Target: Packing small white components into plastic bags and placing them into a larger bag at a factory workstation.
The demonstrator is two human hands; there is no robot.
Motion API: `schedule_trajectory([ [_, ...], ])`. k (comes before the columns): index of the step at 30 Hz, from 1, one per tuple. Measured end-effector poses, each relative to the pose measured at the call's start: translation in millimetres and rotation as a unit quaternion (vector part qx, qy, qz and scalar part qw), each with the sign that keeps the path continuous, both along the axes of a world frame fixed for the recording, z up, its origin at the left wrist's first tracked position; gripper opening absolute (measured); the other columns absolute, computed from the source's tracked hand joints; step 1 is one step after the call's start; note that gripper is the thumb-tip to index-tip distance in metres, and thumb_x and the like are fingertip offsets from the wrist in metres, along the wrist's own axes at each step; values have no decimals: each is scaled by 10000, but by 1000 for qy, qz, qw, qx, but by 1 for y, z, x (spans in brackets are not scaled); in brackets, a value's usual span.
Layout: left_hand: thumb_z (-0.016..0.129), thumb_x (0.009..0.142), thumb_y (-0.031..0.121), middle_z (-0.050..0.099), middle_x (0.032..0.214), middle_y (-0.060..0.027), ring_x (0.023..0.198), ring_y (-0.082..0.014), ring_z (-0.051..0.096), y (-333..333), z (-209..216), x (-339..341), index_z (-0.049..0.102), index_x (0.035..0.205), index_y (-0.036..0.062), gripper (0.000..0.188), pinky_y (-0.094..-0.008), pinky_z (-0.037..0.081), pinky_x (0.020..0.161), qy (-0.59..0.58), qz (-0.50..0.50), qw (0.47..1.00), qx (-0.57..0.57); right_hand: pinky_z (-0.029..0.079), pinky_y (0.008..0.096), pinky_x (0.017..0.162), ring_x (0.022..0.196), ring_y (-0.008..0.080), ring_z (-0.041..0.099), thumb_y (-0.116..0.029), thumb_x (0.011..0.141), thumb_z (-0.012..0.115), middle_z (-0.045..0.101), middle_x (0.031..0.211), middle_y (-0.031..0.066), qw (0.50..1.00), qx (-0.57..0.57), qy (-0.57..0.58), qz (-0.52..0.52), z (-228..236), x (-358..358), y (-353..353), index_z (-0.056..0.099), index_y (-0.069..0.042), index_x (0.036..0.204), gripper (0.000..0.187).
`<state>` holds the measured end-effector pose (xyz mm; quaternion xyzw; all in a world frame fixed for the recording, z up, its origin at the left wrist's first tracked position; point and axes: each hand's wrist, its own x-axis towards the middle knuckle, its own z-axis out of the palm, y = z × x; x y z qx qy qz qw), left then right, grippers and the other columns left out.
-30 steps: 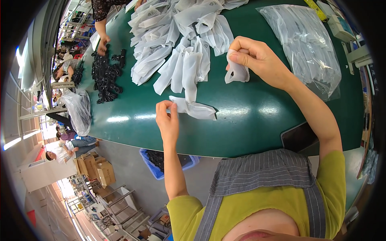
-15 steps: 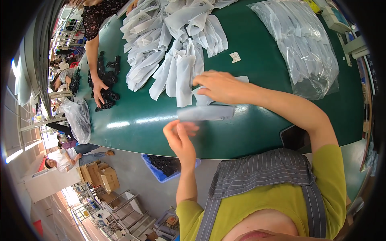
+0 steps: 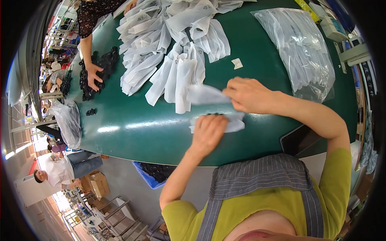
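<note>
A frosted white plastic bag (image 3: 206, 95), smeared by motion, stretches leftward from my right hand (image 3: 250, 96), whose fingers are pinched on its right end. Just nearer to me, my left hand (image 3: 210, 133) curls its fingers over a filled white packet (image 3: 236, 125) low over the green table. A bit of something dark shows beyond those fingertips; its kind is hidden. Beyond both hands lies a large spread of similar white bags (image 3: 183, 76), overlapping in bundles.
A clear sack of white packets (image 3: 299, 52) lies at right, near a dark flat tray-like thing (image 3: 301, 140). At far left a co-worker's hand (image 3: 93, 75) touches black items (image 3: 106, 62). A paper slip (image 3: 237, 63) lies centrally. A blue bin (image 3: 150, 174) stands below the table edge.
My left hand has moved forward and right onto the packet. My right hand has shifted right, drawing a bag with it. The co-worker's hand has moved farther away among the black items.
</note>
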<state>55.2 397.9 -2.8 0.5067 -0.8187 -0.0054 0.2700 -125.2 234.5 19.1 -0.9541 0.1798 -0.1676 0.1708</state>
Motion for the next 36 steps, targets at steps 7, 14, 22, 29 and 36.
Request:
schedule_trajectory([
  [7, 733, 701, 72, 576, 1203, -128, 1079, -299, 542, -5, 4, -22, 631, 1119, 99, 432, -451, 383, 958, 16, 119, 992, 32, 484, 421, 825, 1041, 307, 575, -76, 809, 591, 589, 1175, 155, 996, -34, 2, 88, 21, 69, -72, 591, 26, 958, 180],
  [14, 750, 712, 86, 569, 1210, -169, 1105, -340, 544, 7, 4, -23, 566, 1229, -12, 558, -465, 398, 941, 126, 148, 977, 89, 362, 441, 1006, 990, 255, 535, -106, 752, 601, 559, 912, 95, 947, -299, 1, 118, -14, 75, -71, 596, -44, 874, 137],
  [22, 793, 697, 188, 522, 1276, -177, 1182, -357, 494, -1, 11, -9, 606, 1128, 87, 481, -496, 351, 1030, 11, 138, 986, 90, 440, 397, 766, 923, 267, 548, -177, 740, 669, 563, 863, 98, 947, 91, 239, 196, 45, 38, -34, 650, -24, 840, 184],
  [29, 803, 708, 244, 556, 1229, -163, 1192, -356, 492, -1, 5, -21, 558, 1208, 36, 594, -551, 312, 1060, 49, 176, 980, 74, 481, 434, 807, 958, 289, 605, -139, 806, 620, 617, 1005, 120, 978, -156, 11, 136, -10, 106, -23, 631, -35, 983, 206],
  [36, 861, 642, 290, 523, 1282, -192, 1229, -419, 459, 8, 23, 6, 637, 1125, 104, 565, -550, 315, 1055, 0, 188, 980, 69, 457, 426, 812, 938, 301, 578, -157, 814, 615, 606, 996, 101, 894, 209, 280, 281, 26, 84, -48, 606, -48, 988, 206],
])
